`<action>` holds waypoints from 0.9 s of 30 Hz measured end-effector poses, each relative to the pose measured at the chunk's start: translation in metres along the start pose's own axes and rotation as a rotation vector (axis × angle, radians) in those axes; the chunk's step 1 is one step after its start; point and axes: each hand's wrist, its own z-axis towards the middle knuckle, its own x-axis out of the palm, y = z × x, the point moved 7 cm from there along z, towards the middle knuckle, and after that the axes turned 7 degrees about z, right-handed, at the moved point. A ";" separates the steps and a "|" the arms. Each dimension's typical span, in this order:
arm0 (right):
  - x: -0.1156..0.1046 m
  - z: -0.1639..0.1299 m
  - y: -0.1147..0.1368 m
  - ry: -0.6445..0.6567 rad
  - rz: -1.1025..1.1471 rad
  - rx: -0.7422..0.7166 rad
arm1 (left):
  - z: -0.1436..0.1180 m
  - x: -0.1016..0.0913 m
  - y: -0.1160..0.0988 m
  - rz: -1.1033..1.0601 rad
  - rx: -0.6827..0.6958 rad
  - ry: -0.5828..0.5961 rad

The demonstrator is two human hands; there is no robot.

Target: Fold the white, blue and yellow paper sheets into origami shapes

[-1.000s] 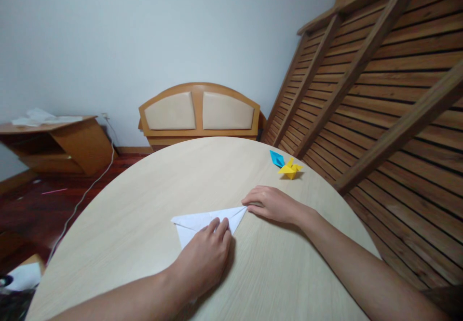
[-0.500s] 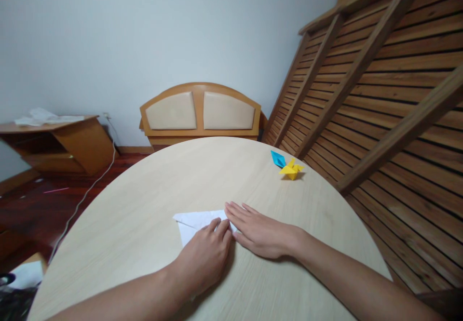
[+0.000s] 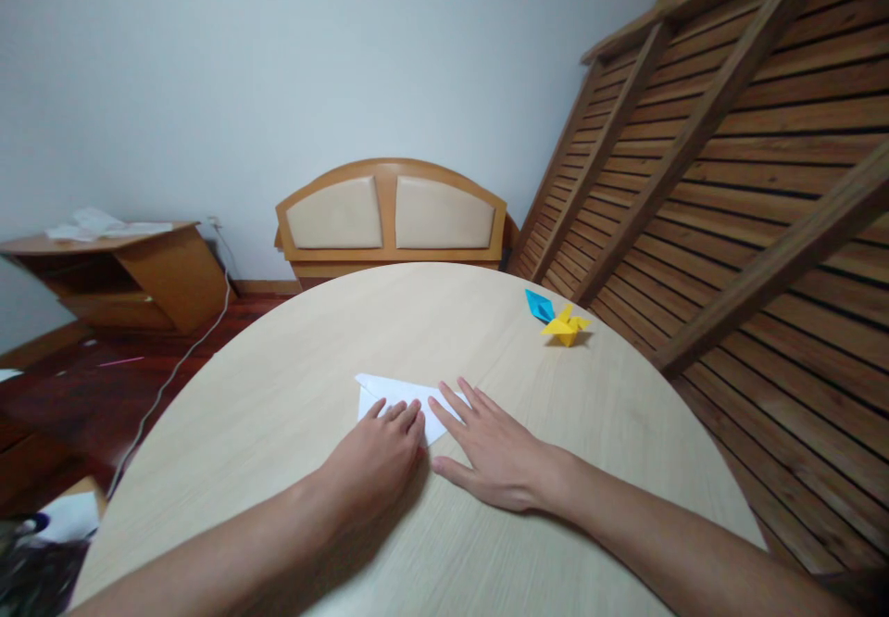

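Note:
A folded white paper [image 3: 389, 391] lies flat near the middle of a round pale wooden table [image 3: 292, 395]. My left hand [image 3: 375, 459] rests palm down on the paper's near edge, fingers together and pressing it. Beside it, my right hand [image 3: 490, 450] lies flat with fingers spread, its fingertips on the paper's right part. Neither hand lifts the paper.
A yellow origami figure [image 3: 566, 325] and a blue one [image 3: 540, 305] sit at the table's far right. Behind the table stands a wooden headboard with beige pads [image 3: 393, 219]. Slatted wooden frames [image 3: 729, 182] lean at the right. A low wooden shelf [image 3: 131, 274] and a cable [image 3: 181, 358] are at the left.
My right hand left the paper's right tip and slid leftward, flattening over the paper. The paper now looks shorter and folded over. My left hand stayed pressed on it.

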 end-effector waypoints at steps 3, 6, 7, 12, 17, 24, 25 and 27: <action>0.000 0.000 0.002 0.008 -0.016 0.016 | -0.001 0.001 0.001 0.065 -0.094 0.038; 0.003 0.001 0.004 -0.003 -0.028 0.027 | 0.004 -0.007 0.009 0.013 -0.211 -0.030; 0.004 0.001 0.005 -0.013 -0.033 0.028 | 0.006 -0.010 0.012 -0.033 -0.230 -0.089; 0.008 0.003 0.009 -0.060 -0.061 0.026 | 0.021 0.007 0.015 -0.303 -0.130 -0.054; 0.008 0.001 0.009 -0.051 -0.073 0.035 | 0.017 0.027 0.028 -0.287 -0.199 0.081; 0.006 0.000 0.010 -0.038 -0.086 0.051 | 0.006 0.025 0.046 -0.149 -0.408 0.054; 0.006 0.000 0.010 -0.037 -0.085 0.052 | 0.006 0.022 0.045 -0.147 -0.401 0.028; 0.006 0.001 0.011 -0.038 -0.080 0.051 | 0.009 0.018 0.038 -0.189 -0.295 -0.013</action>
